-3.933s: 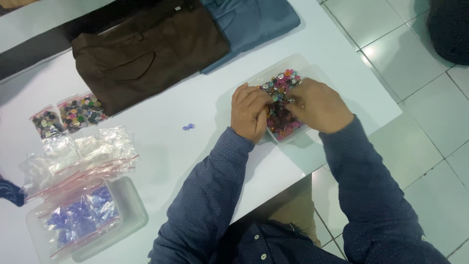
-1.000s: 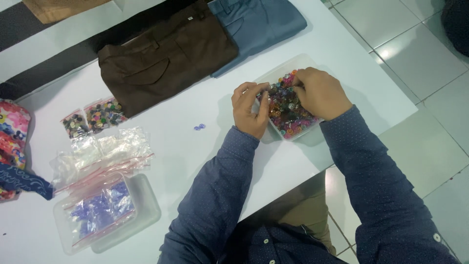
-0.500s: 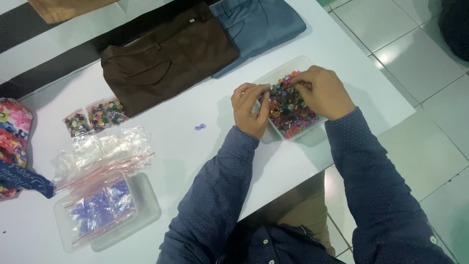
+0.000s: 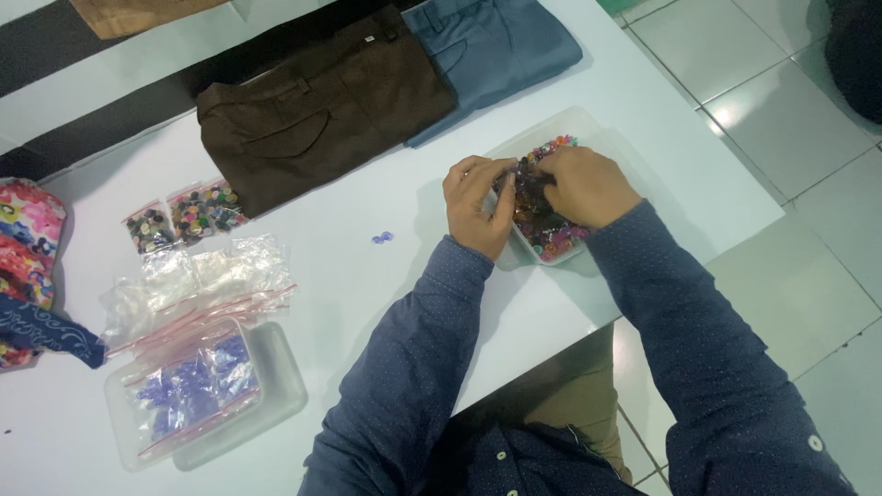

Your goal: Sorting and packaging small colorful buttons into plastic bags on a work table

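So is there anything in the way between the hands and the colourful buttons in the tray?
Nothing visible is in the way. Both the left hand and the right hand are already right over the clear tray, with fingers in the pile of colourful buttons. The hands hide part of the pile.

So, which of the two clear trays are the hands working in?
The tray on the right with mixed-colour buttons; both hands are in it. The other tray, lower left, holds a bag of purple pieces.

The person wears a dark blue shirt (image 4: 514,459) with fine pale dots, white buttons down the front and one at the right cuff. Long sleeves (image 4: 404,367) reach the wrists. Tan trousers (image 4: 574,413) show below.
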